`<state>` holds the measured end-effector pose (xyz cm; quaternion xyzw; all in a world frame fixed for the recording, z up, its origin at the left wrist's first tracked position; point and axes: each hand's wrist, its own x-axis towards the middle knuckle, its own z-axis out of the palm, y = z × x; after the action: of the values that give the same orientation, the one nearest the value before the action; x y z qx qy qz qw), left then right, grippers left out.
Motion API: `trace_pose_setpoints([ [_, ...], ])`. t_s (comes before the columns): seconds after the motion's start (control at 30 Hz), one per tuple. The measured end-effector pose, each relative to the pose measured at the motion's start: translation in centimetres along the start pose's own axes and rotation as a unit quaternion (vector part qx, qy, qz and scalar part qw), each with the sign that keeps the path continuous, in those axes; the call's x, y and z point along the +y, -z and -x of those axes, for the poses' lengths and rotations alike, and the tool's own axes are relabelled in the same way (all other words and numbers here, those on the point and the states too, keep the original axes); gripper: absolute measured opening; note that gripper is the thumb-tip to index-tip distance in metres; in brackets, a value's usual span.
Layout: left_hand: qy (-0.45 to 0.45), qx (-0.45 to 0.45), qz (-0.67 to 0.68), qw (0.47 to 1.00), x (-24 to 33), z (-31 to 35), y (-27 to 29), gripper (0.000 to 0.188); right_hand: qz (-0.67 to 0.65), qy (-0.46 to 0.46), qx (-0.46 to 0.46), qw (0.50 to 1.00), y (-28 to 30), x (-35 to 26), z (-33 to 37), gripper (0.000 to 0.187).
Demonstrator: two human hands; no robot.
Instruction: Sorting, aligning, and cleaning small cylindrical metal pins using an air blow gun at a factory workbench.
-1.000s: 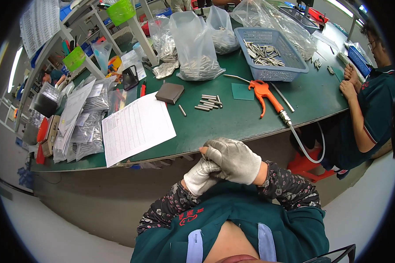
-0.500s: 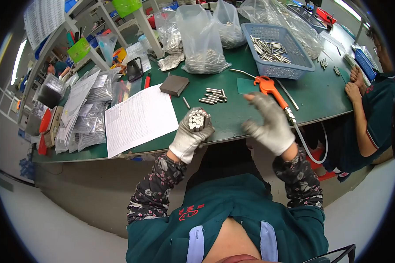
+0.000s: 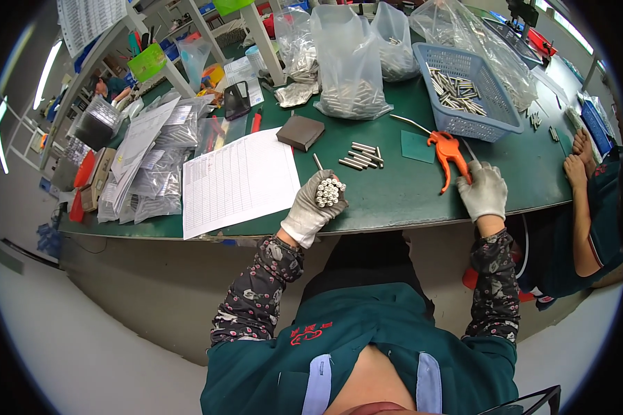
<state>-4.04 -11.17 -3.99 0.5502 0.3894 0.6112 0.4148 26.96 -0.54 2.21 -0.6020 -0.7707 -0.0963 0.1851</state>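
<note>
Gloved in white and grey, my left hand (image 3: 310, 209) is closed around a bundle of short metal pins (image 3: 330, 193), their round ends facing up. Beyond its fingers a single pin (image 3: 318, 162) stands out over the table. To the right, my right hand (image 3: 483, 191), in a matching glove, is closed at the lower handle of an orange air blow gun (image 3: 450, 156). The gun's thin nozzle points to the far left, and the glove hides its hose fitting. Several loose pins (image 3: 362, 156) lie between my hands, a little farther off.
A blue basket (image 3: 479, 128) of pins and a clear bag of pins (image 3: 349, 104) stand at the back. A brown block (image 3: 300, 132) sits beside a printed sheet (image 3: 242, 185). Bagged parts (image 3: 158, 192) are piled left. At the right edge, a co-worker's hands (image 3: 579, 163) rest by the table.
My right hand has gone from spread in the air to closed on the air blow gun's handle, farther right. My left hand still holds the pins. The whole view has shifted slightly.
</note>
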Motion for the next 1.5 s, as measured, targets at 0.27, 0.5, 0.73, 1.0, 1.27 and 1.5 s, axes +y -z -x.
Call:
trace_pose_setpoints([
  [0.27,0.041,0.011,-0.014,0.999,-0.5,0.0,0.6,0.061,-0.011,-0.014,-0.007,1.0,-0.9,0.5,-0.5,0.023],
  [0.5,0.041,0.017,-0.008,0.999,-0.3,-0.1,0.4,0.061,-0.126,-0.147,-0.093,0.977,-0.3,1.2,-1.6,0.029],
  [0.73,0.034,0.009,-0.012,0.999,-0.4,0.0,0.6,0.061,-0.663,-0.12,-0.241,0.699,3.4,1.5,2.1,0.04],
  [1.0,0.024,0.016,-0.027,0.999,0.0,-0.1,0.1,0.059,-0.718,-0.125,-0.484,0.485,3.3,-1.0,9.9,0.036],
  [1.27,0.013,-0.003,-0.058,0.998,0.3,-0.2,-0.1,0.057,-0.595,-0.122,-0.502,0.616,3.3,-0.8,10.6,0.036],
  [1.5,0.039,0.004,-0.078,0.996,0.3,-0.2,0.2,0.058,-0.572,-0.112,-0.427,0.692,4.1,-1.9,10.4,0.022],
])
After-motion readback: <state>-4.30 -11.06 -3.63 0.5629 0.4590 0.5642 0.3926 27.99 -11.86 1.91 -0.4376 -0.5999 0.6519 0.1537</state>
